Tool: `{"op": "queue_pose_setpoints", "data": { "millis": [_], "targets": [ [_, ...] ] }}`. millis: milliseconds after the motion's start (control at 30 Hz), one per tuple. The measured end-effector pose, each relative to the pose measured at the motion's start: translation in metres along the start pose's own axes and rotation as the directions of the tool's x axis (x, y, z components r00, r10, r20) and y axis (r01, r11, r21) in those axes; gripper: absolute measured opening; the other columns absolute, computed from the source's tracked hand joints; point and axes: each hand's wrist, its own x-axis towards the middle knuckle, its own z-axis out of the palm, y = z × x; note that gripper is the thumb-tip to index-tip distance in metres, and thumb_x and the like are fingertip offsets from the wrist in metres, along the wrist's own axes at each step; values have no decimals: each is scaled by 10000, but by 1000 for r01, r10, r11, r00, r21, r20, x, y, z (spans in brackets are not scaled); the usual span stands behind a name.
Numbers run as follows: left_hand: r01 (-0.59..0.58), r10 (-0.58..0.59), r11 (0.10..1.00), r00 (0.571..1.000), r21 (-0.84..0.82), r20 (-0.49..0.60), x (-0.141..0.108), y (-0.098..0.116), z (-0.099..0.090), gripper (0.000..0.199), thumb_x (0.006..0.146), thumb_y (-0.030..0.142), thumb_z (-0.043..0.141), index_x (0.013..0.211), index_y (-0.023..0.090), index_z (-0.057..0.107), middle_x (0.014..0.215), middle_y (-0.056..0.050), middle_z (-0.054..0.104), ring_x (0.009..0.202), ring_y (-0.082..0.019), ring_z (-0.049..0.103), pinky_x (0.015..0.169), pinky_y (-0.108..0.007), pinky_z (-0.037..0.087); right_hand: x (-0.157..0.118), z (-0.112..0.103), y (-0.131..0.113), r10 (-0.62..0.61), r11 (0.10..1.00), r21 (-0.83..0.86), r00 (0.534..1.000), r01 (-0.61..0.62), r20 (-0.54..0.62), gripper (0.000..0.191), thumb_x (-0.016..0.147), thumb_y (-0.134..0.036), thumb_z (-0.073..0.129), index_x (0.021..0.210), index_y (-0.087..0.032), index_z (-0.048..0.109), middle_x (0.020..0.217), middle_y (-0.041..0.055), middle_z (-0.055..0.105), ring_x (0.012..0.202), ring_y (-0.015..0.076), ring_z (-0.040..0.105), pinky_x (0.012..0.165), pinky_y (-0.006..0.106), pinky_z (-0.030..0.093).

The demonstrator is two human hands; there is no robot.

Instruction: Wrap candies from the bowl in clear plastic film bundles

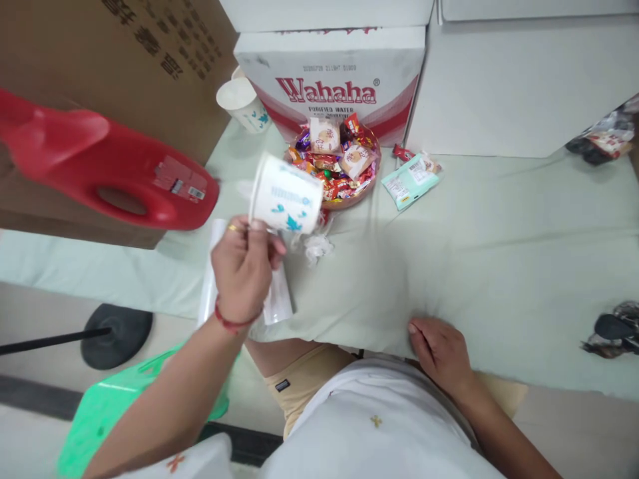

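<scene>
My left hand (244,266) pinches a white paper cup (287,196) near its rim. The cup, printed with teal leaf shapes, is tipped on its side above the table, its wide mouth facing left. Behind it sits a round bowl (378,174) heaped with wrapped sweets (324,159). Crumpled clear plastic (318,247) lies just below the cup, and a white plastic sleeve (277,299) is partly hidden under my left hand. My right hand (442,352) rests at the table's front edge with its fingers curled; no object shows in it.
More paper cups (244,103) lean beside a Wahaha water carton (329,80). A red jug (114,173) stands left, before a brown carton (150,53). A teal snack packet (412,179) lies right of the bowl. Below are a green plastic stool (120,406) and a black stand base (117,336).
</scene>
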Motion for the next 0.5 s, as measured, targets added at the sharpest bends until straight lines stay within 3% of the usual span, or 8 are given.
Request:
{"op": "queue_pose_setpoints", "data": {
  "millis": [33, 100, 167, 233, 300, 367, 500],
  "targets": [
    [15, -12, 991, 1000, -135, 21, -17, 1, 3, 314, 1044, 460, 565, 859, 210, 525, 617, 49, 631, 436, -82, 432, 443, -226, 315, 1, 0, 0, -5, 1000, -6, 1000, 5, 1, 124, 1016, -199, 535, 987, -203, 656, 752, 18, 705, 654, 172, 649, 639, 301, 492],
    [178, -159, 898, 984, -402, 81, -35, -3, 10, 345, 1016, 448, 611, 793, 201, 518, 592, 39, 604, 402, -66, 392, 396, -207, 271, 2, -1, 0, -14, 1000, -6, 1000, 14, 8, 136, 1020, -199, 530, 971, -196, 657, 729, 11, 689, 636, 165, 630, 631, 294, 476],
    [363, -314, 691, 930, -625, 192, -36, -13, 17, 367, 1027, 375, 595, 730, 189, 487, 560, 50, 539, 370, -39, 337, 364, -179, 238, 2, -2, -1, -18, 1000, 1, 1000, 18, 12, 154, 1023, -198, 522, 950, -189, 657, 709, 7, 672, 619, 160, 610, 619, 290, 457],
    [445, -389, 433, 877, -784, 283, -28, -26, 21, 402, 1076, 269, 486, 688, 180, 431, 545, 69, 464, 355, -14, 313, 360, -146, 249, 2, -2, -1, -18, 1000, 12, 1000, 18, 7, 171, 1027, -196, 516, 931, -182, 657, 695, 5, 659, 607, 156, 595, 612, 286, 441],
    [428, -398, 208, 859, -880, 323, -21, -36, 24, 438, 1111, 189, 338, 675, 181, 381, 540, 78, 432, 347, 2, 326, 365, -121, 265, 2, -2, -2, -15, 1000, 19, 1000, 15, 0, 179, 1030, -197, 515, 928, -177, 660, 698, 6, 659, 610, 152, 594, 619, 283, 438],
    [385, -382, 44, 859, -922, 340, -17, -41, 27, 459, 1121, 161, 240, 678, 191, 353, 532, 77, 441, 335, 6, 343, 352, -112, 260, 2, -2, -2, -17, 1000, 26, 1000, 17, -6, 180, 1033, -198, 514, 935, -173, 663, 716, 10, 674, 627, 151, 609, 631, 279, 443],
    [349, -369, -122, 853, -929, 369, -14, -40, 32, 471, 1130, 184, 186, 683, 207, 333, 518, 74, 472, 302, 5, 334, 320, -117, 239, 3, -2, -2, -27, 999, 20, 1000, 27, -7, 187, 1035, -200, 508, 933, -170, 662, 714, 9, 676, 624, 149, 613, 626, 277, 446]
  ]
}}
